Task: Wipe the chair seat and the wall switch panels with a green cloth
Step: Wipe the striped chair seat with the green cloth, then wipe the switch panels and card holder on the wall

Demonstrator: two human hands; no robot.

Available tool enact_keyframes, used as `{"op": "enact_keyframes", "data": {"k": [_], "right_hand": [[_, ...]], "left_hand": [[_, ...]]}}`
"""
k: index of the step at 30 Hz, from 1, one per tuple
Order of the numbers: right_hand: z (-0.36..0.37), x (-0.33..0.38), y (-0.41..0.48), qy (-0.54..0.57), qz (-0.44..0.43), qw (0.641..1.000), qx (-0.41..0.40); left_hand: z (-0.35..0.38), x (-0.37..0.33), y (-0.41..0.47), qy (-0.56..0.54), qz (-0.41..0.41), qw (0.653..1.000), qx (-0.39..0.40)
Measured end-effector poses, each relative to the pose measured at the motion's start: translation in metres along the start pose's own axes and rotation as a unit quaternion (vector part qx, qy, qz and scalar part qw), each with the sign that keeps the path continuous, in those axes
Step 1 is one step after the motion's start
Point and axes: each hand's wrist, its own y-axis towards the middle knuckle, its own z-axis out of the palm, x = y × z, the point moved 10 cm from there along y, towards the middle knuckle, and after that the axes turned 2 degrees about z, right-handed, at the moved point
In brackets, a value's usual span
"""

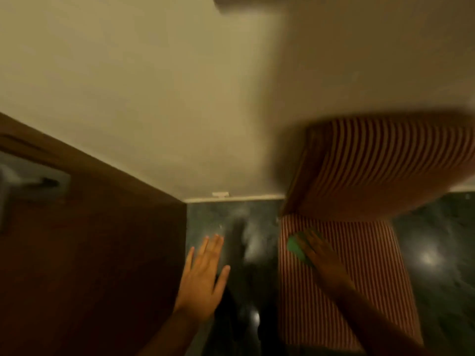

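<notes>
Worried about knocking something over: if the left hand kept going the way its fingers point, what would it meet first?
Probably nothing soon: the left hand points over bare dark floor toward the wall; depth is unclear.

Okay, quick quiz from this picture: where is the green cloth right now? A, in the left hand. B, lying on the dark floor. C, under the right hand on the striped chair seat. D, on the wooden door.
C: the cloth lies under the right hand, pressed flat on the seat; the left hand is open and empty.

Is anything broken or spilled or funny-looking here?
Nothing stands out. The right hand presses the green cloth flat on the striped chair seat, and the left hand hovers open over the dark shiny floor. The picture is blurry, so small marks could be missed.
</notes>
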Motion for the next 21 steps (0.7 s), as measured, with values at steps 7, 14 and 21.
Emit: {"op": "enact_keyframes", "data": {"k": [7,14,21], "right_hand": [[-0.197,0.178,0.083,0.092,-0.066,0.973,-0.201],[-0.356,0.309,0.115,0.130,-0.151,0.899,-0.390],[-0.399,0.362,0.153,0.070,-0.175,0.870,-0.455]], "left_hand": [[-0.270,-0.024,0.032,0.050,0.026,0.937,-0.345],[-0.508,-0.054,0.023,0.009,0.098,0.816,-0.569],[-0.645,-0.075,0.035,0.056,0.171,0.752,-0.635]]}}
